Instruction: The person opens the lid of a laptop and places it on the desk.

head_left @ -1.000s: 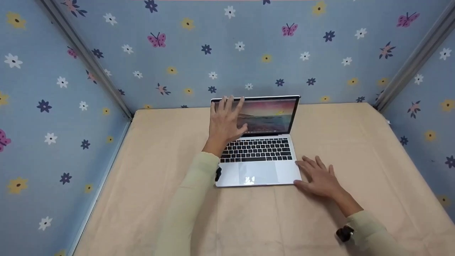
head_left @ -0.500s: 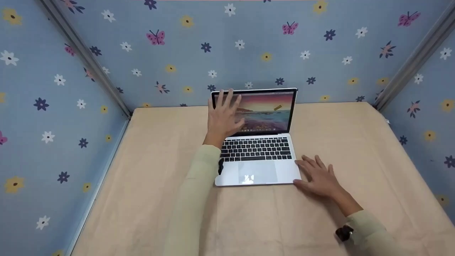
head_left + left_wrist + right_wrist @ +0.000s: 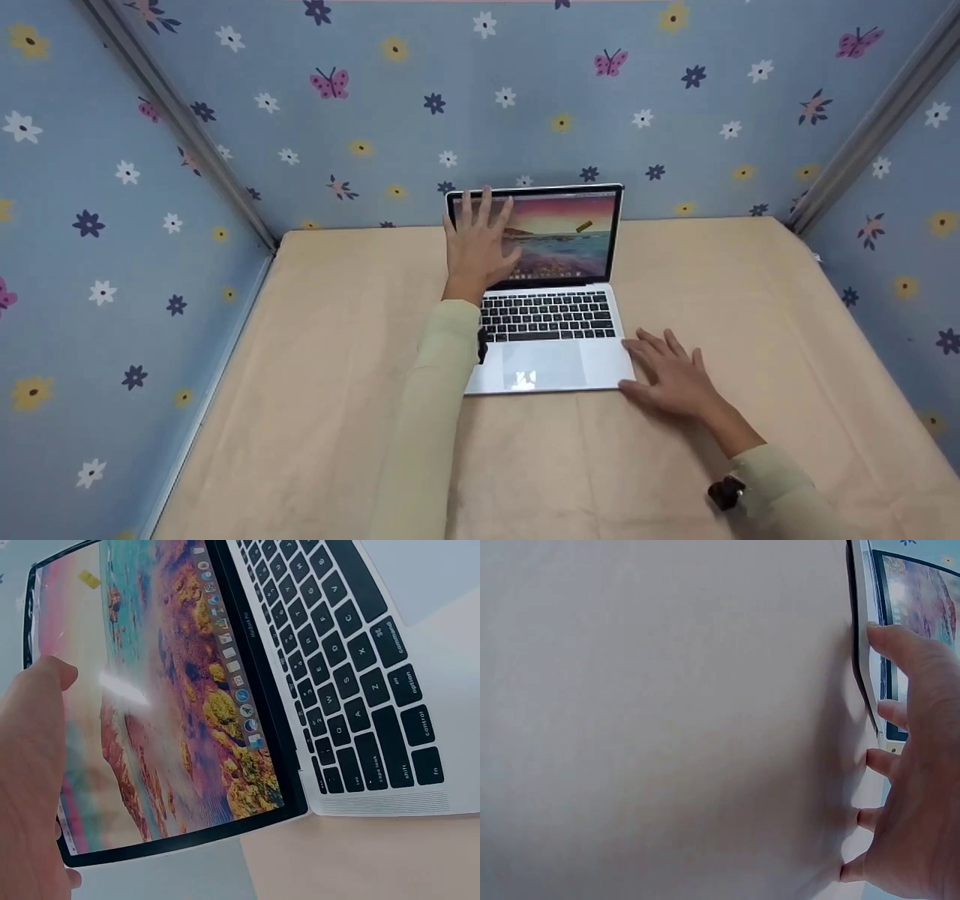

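Note:
A silver laptop [image 3: 544, 364] stands on the table with its screen [image 3: 559, 240] raised; a coast scene and a row of icons show on it. My left hand [image 3: 478, 244] lies spread over the screen's left part, its fingertips at the top edge. In the left wrist view the thumb [image 3: 64, 673] is over the screen and the black keyboard [image 3: 352, 682] is in sight. My right hand [image 3: 675, 375] is spread at the laptop's front right corner, thumb and index fingertip on its edge. The other fingertips [image 3: 866, 817] rest on the tablecloth in the right wrist view.
A beige cloth [image 3: 337, 322] covers the table. Blue panels [image 3: 420, 90] with flowers and butterflies rise at the back and on both sides, joined by grey metal posts [image 3: 180, 120]. The screen's top overlaps the back panel in the head view.
The laptop's screen has tilted further up, its top edge rising in view, with the left hand on it. The left forearm has shifted slightly right. The right hand has stayed put.

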The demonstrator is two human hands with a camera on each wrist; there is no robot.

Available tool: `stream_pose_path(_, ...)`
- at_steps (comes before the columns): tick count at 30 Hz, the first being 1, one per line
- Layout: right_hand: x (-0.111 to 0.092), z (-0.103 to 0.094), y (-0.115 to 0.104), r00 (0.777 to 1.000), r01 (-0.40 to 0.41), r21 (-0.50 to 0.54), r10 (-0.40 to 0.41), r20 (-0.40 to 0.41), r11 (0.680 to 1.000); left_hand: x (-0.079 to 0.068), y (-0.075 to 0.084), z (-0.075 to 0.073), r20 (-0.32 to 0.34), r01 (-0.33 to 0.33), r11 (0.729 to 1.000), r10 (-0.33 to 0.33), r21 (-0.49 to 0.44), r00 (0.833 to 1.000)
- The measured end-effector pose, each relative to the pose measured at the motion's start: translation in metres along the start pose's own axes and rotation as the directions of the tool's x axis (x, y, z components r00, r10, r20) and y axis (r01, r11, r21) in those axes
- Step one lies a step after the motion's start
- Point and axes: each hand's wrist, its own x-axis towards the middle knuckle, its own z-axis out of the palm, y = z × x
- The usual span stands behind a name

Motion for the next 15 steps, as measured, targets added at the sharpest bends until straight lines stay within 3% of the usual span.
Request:
stream_pose_path(7,0.001,0.003,0.000,1.000,-0.004,0.017,0.004,0.006,1.000,0.005,0.001,-0.002,0.059,0.029,0.998,-0.026,-0.056,0.998)
stream_pose_path(15,0.001,0.003,0.002,1.000,-0.005,0.018,0.005,0.003,1.000,0.006,0.005,-0.018,0.131,0.059,0.988,-0.040,-0.145,0.991)
